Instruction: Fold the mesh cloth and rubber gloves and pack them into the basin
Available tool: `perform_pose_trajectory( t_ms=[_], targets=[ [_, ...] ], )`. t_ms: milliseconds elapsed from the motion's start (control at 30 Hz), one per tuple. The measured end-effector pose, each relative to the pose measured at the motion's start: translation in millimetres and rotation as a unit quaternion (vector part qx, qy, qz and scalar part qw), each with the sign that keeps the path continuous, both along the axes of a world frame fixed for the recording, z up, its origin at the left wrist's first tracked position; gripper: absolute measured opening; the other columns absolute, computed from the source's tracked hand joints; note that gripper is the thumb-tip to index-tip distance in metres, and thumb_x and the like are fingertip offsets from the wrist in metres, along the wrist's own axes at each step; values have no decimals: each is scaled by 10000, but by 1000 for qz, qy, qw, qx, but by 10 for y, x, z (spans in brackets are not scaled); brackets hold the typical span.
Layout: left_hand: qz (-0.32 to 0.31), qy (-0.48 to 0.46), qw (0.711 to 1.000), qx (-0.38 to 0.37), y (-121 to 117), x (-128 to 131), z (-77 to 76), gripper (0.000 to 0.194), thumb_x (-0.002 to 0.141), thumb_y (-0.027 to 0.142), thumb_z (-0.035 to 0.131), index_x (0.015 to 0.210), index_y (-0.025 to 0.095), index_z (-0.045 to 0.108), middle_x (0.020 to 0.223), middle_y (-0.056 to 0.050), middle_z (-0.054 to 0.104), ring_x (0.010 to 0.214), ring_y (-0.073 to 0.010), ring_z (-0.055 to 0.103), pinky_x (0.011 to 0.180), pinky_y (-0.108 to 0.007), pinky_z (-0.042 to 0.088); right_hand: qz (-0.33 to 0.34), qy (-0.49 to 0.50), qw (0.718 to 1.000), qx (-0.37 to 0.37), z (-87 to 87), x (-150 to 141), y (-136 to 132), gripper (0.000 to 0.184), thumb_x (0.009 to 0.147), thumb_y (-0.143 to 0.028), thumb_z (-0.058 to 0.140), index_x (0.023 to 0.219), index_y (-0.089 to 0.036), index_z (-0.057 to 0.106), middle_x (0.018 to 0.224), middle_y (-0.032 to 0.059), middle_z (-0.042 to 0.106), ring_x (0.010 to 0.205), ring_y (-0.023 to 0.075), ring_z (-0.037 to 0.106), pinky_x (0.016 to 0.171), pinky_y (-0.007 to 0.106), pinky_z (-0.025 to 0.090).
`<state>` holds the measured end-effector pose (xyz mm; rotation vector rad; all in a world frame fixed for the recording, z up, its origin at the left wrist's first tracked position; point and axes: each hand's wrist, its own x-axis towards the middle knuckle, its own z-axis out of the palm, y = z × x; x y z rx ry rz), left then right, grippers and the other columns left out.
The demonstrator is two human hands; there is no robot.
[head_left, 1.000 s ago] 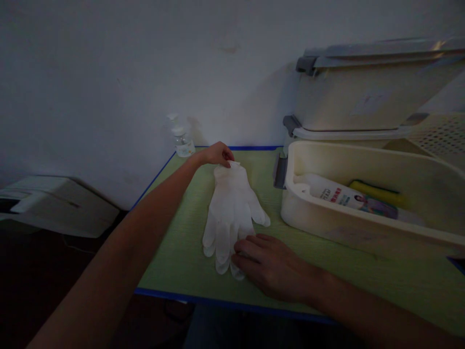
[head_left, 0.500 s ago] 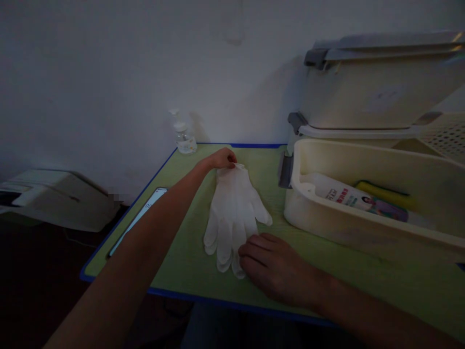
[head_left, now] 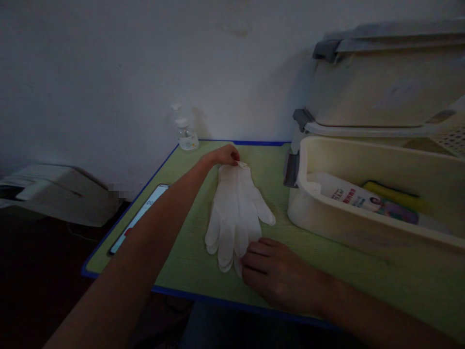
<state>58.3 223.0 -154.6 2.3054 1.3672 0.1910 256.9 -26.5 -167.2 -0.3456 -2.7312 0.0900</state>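
Observation:
A pair of thin white gloves (head_left: 236, 208) lies stacked flat, cuffs away from me and fingers towards me. At the far end my left hand (head_left: 227, 155) pinches the cuff edge, which is slightly raised and creased there. My right hand (head_left: 276, 276) is closed over the glove fingertips at the near right side; its curled fingers cover part of them, and its thumb is hidden. Both hands rest low over the green table (head_left: 189, 213). Under my left forearm, a phone (head_left: 145, 213) with a lit screen is partly hidden.
A clear pump bottle (head_left: 187, 135) stands at the back left corner. To the right is a cream bin (head_left: 327, 218) holding a white printed bottle (head_left: 359, 196) and a yellow sponge-like item (head_left: 394, 193). Behind it rises a lidded storage box (head_left: 378, 92). A white wall closes the back.
At the cuff, the glove edge is now more raised and creased between my left fingers. My right hand keeps its place on the fingertips. The view has shifted slightly.

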Motion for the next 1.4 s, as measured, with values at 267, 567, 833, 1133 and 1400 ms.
perform_pose_trajectory(
  t_ms=[267, 567, 833, 1133, 1400],
  targets=[
    [19, -3, 1000, -22, -4, -3, -25, 279, 637, 162, 574, 873, 95, 707, 801, -60, 684, 733, -146, 573, 692, -251, 422, -61, 5, 983, -173, 172, -48, 41, 126, 830, -132, 489, 762, -138, 594, 717, 32, 587, 738, 138, 509, 688, 264, 373],
    [30, 14, 999, -43, 60, 14, -3, 256, 618, 147, 601, 845, 137, 718, 808, -44, 692, 754, -150, 575, 692, -240, 423, -58, -34, 989, -129, 253, -501, 267, 112, 849, -87, 527, 788, -127, 612, 853, 54, 598, 752, 124, 534, 653, 225, 415],
    [28, 14, 999, -41, 93, 6, -9, 253, 607, 159, 608, 833, 152, 721, 799, -32, 696, 720, -138, 570, 649, -219, 412, -65, -91, 992, -56, 40, -549, 331, 110, 869, -142, 521, 832, -122, 622, 876, 62, 582, 770, 149, 520, 670, 272, 416],
    [25, 20, 998, -46, 97, 8, -9, 265, 619, 162, 599, 858, 134, 711, 823, -47, 696, 708, -128, 561, 652, -219, 418, 11, -61, 996, -69, 32, -458, 388, 122, 884, -188, 516, 865, -134, 623, 881, 33, 592, 776, 129, 520, 667, 240, 408],
    [27, 17, 998, -59, 75, 15, 29, 242, 606, 169, 607, 823, 148, 712, 797, -35, 687, 738, -143, 565, 674, -230, 414, 42, -73, 996, -37, 27, -482, 393, 112, 879, -175, 518, 843, -148, 621, 947, 35, 612, 847, 154, 521, 731, 266, 413]
  ],
)
